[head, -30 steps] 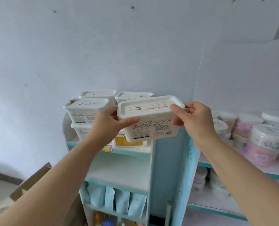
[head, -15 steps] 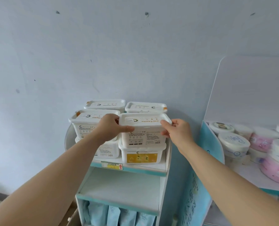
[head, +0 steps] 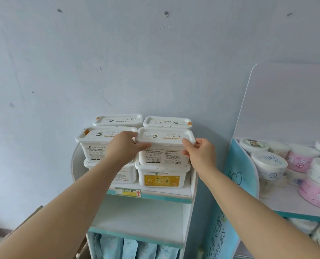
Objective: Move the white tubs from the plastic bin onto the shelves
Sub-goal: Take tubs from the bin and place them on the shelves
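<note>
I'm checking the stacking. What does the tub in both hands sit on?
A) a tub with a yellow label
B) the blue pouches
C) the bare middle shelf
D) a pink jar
A: the held tub, gripped at its ends by the left hand and right hand, sits directly atop the yellow-label tub on the top shelf.

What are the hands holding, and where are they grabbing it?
Both hold one white tub, atop the yellow-labelled tub: the left hand grips its left end, the right hand its right end.
</note>
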`<state>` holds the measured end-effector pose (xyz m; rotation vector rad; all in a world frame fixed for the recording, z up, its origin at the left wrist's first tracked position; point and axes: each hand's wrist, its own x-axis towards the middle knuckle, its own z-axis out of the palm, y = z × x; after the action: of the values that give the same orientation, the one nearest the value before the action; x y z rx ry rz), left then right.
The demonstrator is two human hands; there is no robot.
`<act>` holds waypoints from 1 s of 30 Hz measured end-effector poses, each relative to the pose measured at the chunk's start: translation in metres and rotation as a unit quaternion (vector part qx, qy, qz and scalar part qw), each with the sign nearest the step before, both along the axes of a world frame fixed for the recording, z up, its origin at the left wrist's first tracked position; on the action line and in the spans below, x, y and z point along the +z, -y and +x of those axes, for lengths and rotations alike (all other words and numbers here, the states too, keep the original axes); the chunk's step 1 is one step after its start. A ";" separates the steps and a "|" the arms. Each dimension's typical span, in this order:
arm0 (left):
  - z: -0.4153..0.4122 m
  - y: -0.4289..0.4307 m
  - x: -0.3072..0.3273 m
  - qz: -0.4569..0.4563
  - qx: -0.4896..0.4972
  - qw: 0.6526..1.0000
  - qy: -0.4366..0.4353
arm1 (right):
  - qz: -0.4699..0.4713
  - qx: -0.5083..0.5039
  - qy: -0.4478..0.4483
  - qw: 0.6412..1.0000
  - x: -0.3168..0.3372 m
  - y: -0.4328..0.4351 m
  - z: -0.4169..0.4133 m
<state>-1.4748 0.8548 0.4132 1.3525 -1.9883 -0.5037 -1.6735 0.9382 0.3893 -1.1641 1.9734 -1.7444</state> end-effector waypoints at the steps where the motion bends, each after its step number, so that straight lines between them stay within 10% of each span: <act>1: 0.002 -0.004 0.001 -0.007 0.009 1.000 0.021 | 0.005 0.001 -0.007 1.000 0.000 -0.001 0.001; 9: -0.006 -0.042 -0.016 -0.188 0.051 0.971 0.143 | 0.075 0.010 -0.220 0.973 0.000 -0.042 -0.004; 17: -0.067 -0.119 -0.080 -0.279 -0.141 0.940 0.137 | 0.159 -0.010 -0.388 0.908 -0.059 -0.141 -0.052; 30: -0.272 -0.281 -0.218 -0.083 -0.420 0.869 0.246 | 0.407 -0.140 -0.172 0.886 -0.203 -0.406 -0.206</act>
<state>-1.7465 1.1362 0.1951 0.4534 -2.9541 -0.3567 -1.8797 1.3445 0.1864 -0.9303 2.7703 -0.6148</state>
